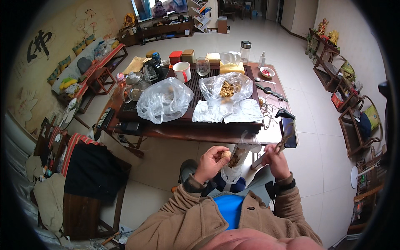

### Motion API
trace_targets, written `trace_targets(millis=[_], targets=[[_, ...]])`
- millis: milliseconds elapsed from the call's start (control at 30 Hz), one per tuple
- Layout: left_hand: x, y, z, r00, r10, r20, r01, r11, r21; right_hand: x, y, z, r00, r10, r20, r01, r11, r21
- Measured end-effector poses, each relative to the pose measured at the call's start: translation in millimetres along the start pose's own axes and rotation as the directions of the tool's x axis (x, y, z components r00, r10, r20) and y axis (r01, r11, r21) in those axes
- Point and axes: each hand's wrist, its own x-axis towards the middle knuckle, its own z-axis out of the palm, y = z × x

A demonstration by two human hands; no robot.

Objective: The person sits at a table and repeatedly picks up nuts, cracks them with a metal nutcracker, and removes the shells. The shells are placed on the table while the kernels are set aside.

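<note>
My left hand (210, 163) holds a whole walnut (225, 154) between thumb and fingers. In my right hand (277, 162) is a hand tool with two brownish handles (285, 137), blurred; it looks like pliers or a nutcracker. Between my knees hangs a clear plastic bag (232, 175) with brown pieces inside, likely walnut shells. On the dark slatted tea tray (192, 110) an opened plastic bag (208, 85) contains walnut kernels (229, 89). White paper tissues (243, 112) lie in front of it. Left of them sits another clear plastic bag (165, 101), its contents hard to make out.
Beyond the bags stand a white mug (181, 72), a drinking glass (202, 66) and a tissue box (231, 67). A glass teapot (136, 83) is at left. On the table's right lie a phone (289, 132), a watch (271, 91), white cables (267, 114) and a spoon (265, 81).
</note>
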Motion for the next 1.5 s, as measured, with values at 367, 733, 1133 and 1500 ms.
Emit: trace_targets(millis=[367,733,1133,1500], targets=[[3,-17,8,0.999,-0.009,-0.039,0.004,0.990,-0.143,-21,28,46,0.862,0.406,0.303,-0.255,0.864,-0.435],[5,-27,12,0.990,0.010,-0.139,-0.046,0.965,-0.260,-17,54,54,0.884,0.309,0.352,-0.110,0.867,-0.486],[5,-24,20,0.973,0.109,-0.205,-0.098,0.993,0.061,-26,43,70,0.928,0.220,0.301,-0.031,0.850,-0.526],[6,-25,20,0.972,0.159,-0.172,-0.143,0.984,0.102,-26,40,67,0.905,0.319,0.282,-0.145,0.853,-0.501]])
